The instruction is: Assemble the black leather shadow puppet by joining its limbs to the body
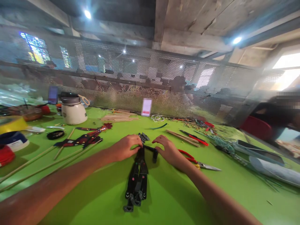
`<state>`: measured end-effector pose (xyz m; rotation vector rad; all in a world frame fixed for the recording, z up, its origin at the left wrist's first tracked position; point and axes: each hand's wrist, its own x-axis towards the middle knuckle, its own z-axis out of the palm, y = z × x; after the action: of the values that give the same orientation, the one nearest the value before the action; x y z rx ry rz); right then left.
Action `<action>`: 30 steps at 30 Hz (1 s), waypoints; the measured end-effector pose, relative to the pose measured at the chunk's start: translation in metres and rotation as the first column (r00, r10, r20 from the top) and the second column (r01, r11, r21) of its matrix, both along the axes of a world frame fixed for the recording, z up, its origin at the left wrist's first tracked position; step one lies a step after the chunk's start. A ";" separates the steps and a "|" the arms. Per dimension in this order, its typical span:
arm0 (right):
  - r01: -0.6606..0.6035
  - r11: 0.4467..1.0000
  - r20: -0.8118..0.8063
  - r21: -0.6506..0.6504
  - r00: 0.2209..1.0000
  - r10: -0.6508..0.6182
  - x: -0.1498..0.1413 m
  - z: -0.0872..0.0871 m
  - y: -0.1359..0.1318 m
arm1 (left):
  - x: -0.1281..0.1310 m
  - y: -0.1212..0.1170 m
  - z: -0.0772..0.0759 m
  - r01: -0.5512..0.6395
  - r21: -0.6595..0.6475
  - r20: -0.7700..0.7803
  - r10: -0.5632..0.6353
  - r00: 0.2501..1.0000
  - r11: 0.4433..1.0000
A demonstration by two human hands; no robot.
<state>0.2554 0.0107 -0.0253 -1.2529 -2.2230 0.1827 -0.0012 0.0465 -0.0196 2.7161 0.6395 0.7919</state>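
Observation:
A flat, jointed black puppet figure (141,170) lies on the green table, its head pointing away from me and its feet towards me. Its decorated grey head (143,137) shows between my hands. My left hand (127,147) pinches the figure's shoulder with curled fingers. On the other side, my right hand (168,149) has its thumb and index finger bent but apart, close by the elbow of the puppet's arm (155,154). That arm reaches out sideways, with the forearm bent towards me.
Left lie a red-and-black puppet (85,139), long thin sticks (44,164), yellow tape (11,124) and a cream jar (73,112). Right are red-handled scissors (207,166), short sticks (182,137), pens (195,138) and a clear pouch (260,152). A mesh partition (131,84) stands behind; a person sits far right.

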 end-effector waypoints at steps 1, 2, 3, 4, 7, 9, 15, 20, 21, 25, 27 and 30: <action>0.008 1.000 -0.010 -0.004 1.000 -0.008 0.000 0.001 0.000 | 0.000 -0.001 0.000 0.003 -0.002 -0.007 -0.003 1.000 1.000; 0.012 1.000 -0.017 -0.010 1.000 -0.013 0.000 0.001 0.000 | 0.000 -0.001 -0.001 0.006 -0.005 -0.014 -0.006 1.000 1.000; 0.015 1.000 -0.021 -0.018 1.000 -0.015 -0.001 0.001 0.000 | 0.000 -0.001 -0.002 0.007 -0.008 -0.021 -0.007 1.000 1.000; 0.017 1.000 -0.024 -0.027 1.000 -0.017 -0.001 0.001 0.000 | 0.000 -0.001 -0.004 0.006 -0.011 -0.027 -0.007 1.000 1.000; 0.029 0.997 -0.016 -0.065 0.999 -0.030 -0.004 0.002 -0.002 | -0.002 0.003 -0.007 -0.007 -0.016 -0.039 0.006 0.999 1.000; 0.046 0.994 0.009 -0.103 0.999 -0.045 -0.006 0.005 -0.004 | -0.002 0.005 -0.008 -0.022 -0.015 -0.049 0.021 0.999 1.000; 0.135 0.956 0.163 -0.259 0.982 -0.095 0.008 0.036 -0.012 | -0.005 0.006 -0.005 -0.067 -0.021 -0.124 0.063 0.990 0.998; 0.195 0.882 0.325 -0.430 0.944 -0.050 0.049 0.069 -0.018 | -0.007 0.003 -0.001 -0.097 -0.010 -0.193 0.094 0.977 0.995; 0.184 0.868 0.344 -0.460 0.939 -0.017 0.057 0.074 -0.019 | -0.006 0.003 0.000 -0.103 -0.004 -0.202 0.100 0.974 0.995; 0.154 0.844 0.386 -0.513 0.920 0.066 0.083 0.079 -0.018 | -0.006 0.002 0.000 -0.119 0.010 -0.214 0.119 0.970 0.993; 0.179 0.846 0.420 -0.503 0.906 0.059 0.088 0.072 -0.014 | -0.006 0.004 -0.002 -0.117 0.010 -0.210 0.117 0.971 0.993; 0.235 0.856 0.481 -0.460 0.876 0.018 0.083 0.062 -0.010 | -0.007 0.007 -0.005 -0.107 0.009 -0.197 0.106 0.975 0.994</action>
<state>0.3386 0.0004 0.0363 -1.8769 -2.6010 0.4924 -0.0078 0.0539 -0.0250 2.8007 0.8340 0.5473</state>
